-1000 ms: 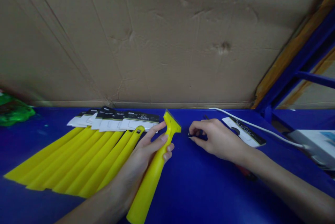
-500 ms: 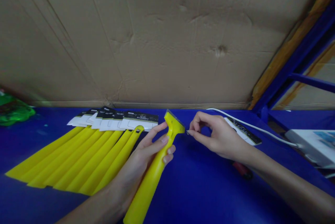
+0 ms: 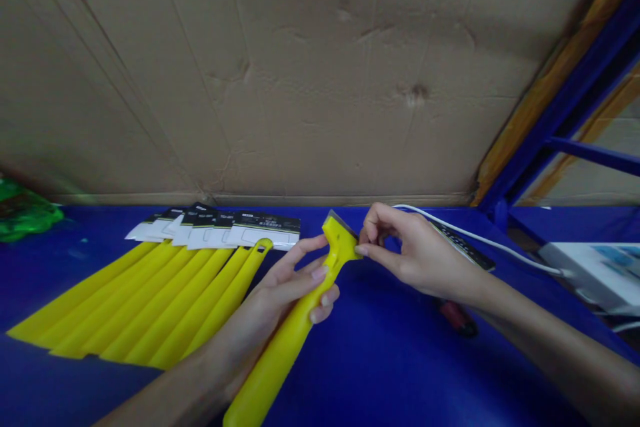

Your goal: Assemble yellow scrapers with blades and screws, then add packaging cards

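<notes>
My left hand (image 3: 300, 287) is wrapped around the neck of a yellow scraper (image 3: 280, 350), with its index finger against the head. The scraper tilts up and to the right, and a thin metal blade (image 3: 341, 222) shows along the head's far edge. At the head's right corner, my right hand (image 3: 407, 250) is closed in a pinch, thumb and finger touching that corner. Whatever tiny thing sits between those fingertips is too small to make out. Several more yellow scrapers (image 3: 145, 307) lie in a row on the left.
Several black-and-white packets (image 3: 265, 228) overlap behind the row. Another packet (image 3: 467, 247) lies partly behind my right hand, near a red-and-black handle (image 3: 457, 317). A white cable (image 3: 480, 238) runs to a white box (image 3: 595, 277). Green plastic (image 3: 27, 214) lies far left on the blue table (image 3: 360, 360).
The scraper head has moved slightly right and now meets my right fingertips, which were a little apart from it. My left hand has kept its hold.
</notes>
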The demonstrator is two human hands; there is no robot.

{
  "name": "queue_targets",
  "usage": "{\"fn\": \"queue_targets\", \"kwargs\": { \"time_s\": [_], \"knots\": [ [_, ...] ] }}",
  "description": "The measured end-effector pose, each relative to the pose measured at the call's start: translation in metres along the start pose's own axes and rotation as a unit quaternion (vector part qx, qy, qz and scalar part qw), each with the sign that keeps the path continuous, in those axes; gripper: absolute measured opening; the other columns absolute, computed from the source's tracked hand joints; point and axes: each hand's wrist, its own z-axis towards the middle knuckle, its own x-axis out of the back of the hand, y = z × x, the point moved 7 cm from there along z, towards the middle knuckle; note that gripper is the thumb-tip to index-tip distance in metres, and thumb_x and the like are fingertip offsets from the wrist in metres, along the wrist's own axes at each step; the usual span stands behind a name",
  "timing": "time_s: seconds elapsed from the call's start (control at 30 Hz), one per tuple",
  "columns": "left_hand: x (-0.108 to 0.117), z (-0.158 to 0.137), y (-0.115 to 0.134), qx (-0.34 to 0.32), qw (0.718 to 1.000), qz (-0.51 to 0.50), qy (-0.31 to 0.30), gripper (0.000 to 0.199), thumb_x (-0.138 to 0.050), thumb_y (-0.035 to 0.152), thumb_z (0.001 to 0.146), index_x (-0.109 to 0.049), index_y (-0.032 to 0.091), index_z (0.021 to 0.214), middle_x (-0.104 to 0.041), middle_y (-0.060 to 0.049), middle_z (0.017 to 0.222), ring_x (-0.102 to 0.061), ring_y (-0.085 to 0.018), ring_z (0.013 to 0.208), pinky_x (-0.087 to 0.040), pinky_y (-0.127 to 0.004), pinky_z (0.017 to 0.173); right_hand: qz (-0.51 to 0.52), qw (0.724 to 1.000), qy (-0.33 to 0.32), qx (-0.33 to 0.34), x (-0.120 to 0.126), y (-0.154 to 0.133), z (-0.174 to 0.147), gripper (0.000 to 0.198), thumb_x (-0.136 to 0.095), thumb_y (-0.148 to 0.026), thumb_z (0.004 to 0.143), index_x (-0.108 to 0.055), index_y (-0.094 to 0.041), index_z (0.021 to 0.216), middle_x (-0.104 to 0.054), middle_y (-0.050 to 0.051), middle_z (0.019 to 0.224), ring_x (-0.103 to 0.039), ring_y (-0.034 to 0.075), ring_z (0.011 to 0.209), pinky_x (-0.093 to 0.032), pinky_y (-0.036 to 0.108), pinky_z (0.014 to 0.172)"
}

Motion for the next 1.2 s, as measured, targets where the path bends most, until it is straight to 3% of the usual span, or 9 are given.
{"fn": "queue_targets", "kwargs": {
  "time_s": [0.33, 0.53, 0.7, 0.77, 0.93, 1.07, 1.2],
  "knots": [
    [-0.005, -0.006, -0.001, 0.044, 0.999, -0.012, -0.023, 0.051, -0.066, 0.019, 0.097, -0.042, 0.028, 0.141, -0.059, 0.001, 0.071, -0.051, -0.007, 0.056, -0.033, -0.014, 0.054, 0.139, 0.99, 0.015, -0.003, 0.003, 0.014, 0.001, 0.026, -0.084, -0.028, 0.084, -0.059, -0.02, 0.082, -0.061, -0.004, 0.077, -0.057, 0.012, 0.069, -0.048, 0.026, 0.066],
    [-0.007, -0.006, 0.0, 0.03, 0.999, -0.039, -0.007, 0.05, -0.055, 0.013, 0.101, -0.039, 0.028, 0.146, -0.056, 0.0, 0.069, -0.051, -0.007, 0.056, -0.036, -0.012, 0.056, 0.014, 0.998, -0.003, 0.06, 0.005, 0.0, -0.001, 0.009, -0.076, -0.018, 0.091, -0.07, -0.017, 0.085, -0.071, 0.0, 0.081, -0.061, 0.012, 0.071, -0.049, 0.025, 0.07],
    [-0.008, -0.006, 0.003, 0.023, 0.998, -0.065, 0.011, 0.047, -0.05, 0.009, 0.102, -0.041, 0.026, 0.146, -0.054, 0.0, 0.071, -0.051, -0.007, 0.056, -0.041, -0.012, 0.059, -0.1, 0.982, 0.01, 0.162, 0.004, -0.016, -0.007, 0.006, -0.07, -0.014, 0.096, -0.074, -0.016, 0.091, -0.075, 0.005, 0.089, -0.065, 0.016, 0.081, -0.049, 0.028, 0.077],
    [-0.009, -0.007, 0.003, 0.02, 0.997, -0.071, 0.017, 0.045, -0.049, 0.008, 0.102, -0.043, 0.025, 0.143, -0.054, 0.0, 0.072, -0.051, -0.007, 0.056, -0.042, -0.012, 0.058, -0.108, 0.979, 0.012, 0.175, 0.004, -0.017, -0.009, 0.008, -0.068, -0.015, 0.097, -0.074, -0.015, 0.092, -0.075, 0.007, 0.091, -0.066, 0.016, 0.083, -0.05, 0.029, 0.079],
    [-0.009, -0.008, 0.002, 0.025, 0.997, -0.076, 0.008, 0.043, -0.055, 0.007, 0.099, -0.05, 0.026, 0.138, -0.052, 0.001, 0.073, -0.05, -0.008, 0.057, -0.042, -0.013, 0.057, 0.017, 0.997, 0.03, 0.068, 0.01, 0.003, -0.002, 0.011, -0.079, -0.024, 0.088, -0.071, -0.017, 0.088, -0.071, 0.002, 0.087, -0.063, 0.015, 0.076, -0.05, 0.028, 0.072],
    [-0.005, -0.007, 0.0, 0.035, 0.997, -0.065, -0.01, 0.052, -0.063, 0.013, 0.097, -0.049, 0.031, 0.143, -0.051, 0.001, 0.073, -0.049, -0.008, 0.057, -0.037, -0.014, 0.055, 0.096, 0.995, 0.016, -0.012, 0.009, 0.015, 0.001, 0.025, -0.085, -0.035, 0.081, -0.069, -0.018, 0.089, -0.069, 0.001, 0.087, -0.061, 0.015, 0.076, -0.05, 0.03, 0.071],
    [-0.005, -0.008, -0.001, 0.039, 0.998, -0.05, -0.017, 0.046, -0.064, 0.016, 0.097, -0.051, 0.031, 0.139, -0.053, 0.001, 0.071, -0.05, -0.007, 0.057, -0.035, -0.014, 0.056, 0.154, 0.987, 0.014, -0.054, 0.007, 0.02, 0.0, 0.034, -0.09, -0.035, 0.073, -0.066, -0.019, 0.092, -0.067, 0.001, 0.091, -0.061, 0.015, 0.078, -0.051, 0.03, 0.073]
  ]
}}
